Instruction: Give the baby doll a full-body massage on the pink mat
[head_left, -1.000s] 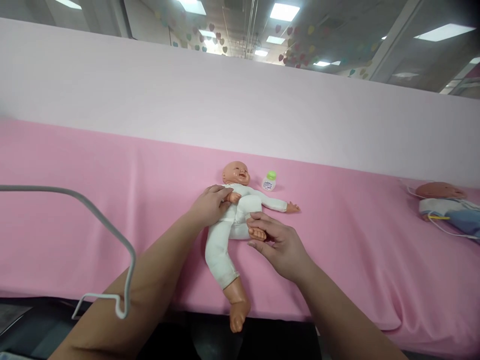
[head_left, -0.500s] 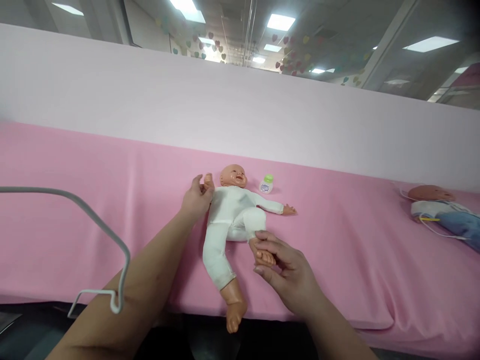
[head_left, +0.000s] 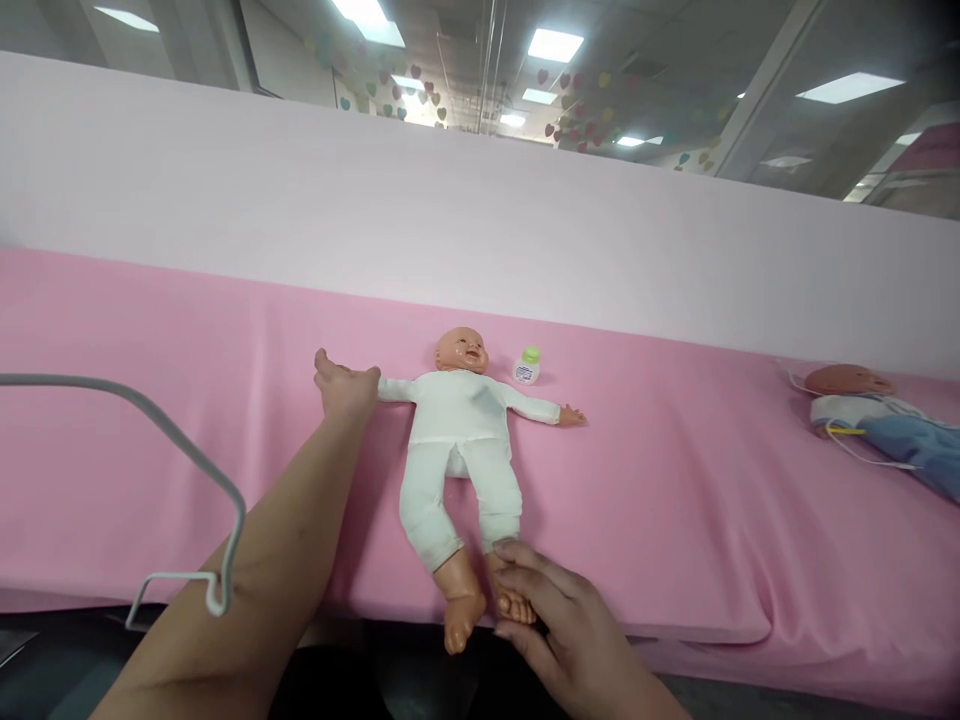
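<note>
A baby doll (head_left: 461,410) in white cloth lies on its back on the pink cover, face up. Its arms stretch out sideways and both legs point toward me. My left hand (head_left: 346,388) is closed round the doll's hand at the left, which it hides. With fingers and thumb, my right hand (head_left: 551,620) grips the bare foot on the right, its toes showing between them. The doll's other foot (head_left: 461,605) hangs just over the near edge. A small clear bottle (head_left: 526,367) with a green cap stands beside the doll's head.
A second doll (head_left: 892,425) in white and blue, with a thin tube, lies at the far right. A pale bent metal bar (head_left: 180,430) crosses the left side, in front of my forearm. Behind the pink-covered table (head_left: 660,480) rises a white wall (head_left: 465,220) with glass above.
My left hand has drawn the doll's arm out to the left. My right hand has moved toward me, straightening the bent leg down beside the other one.
</note>
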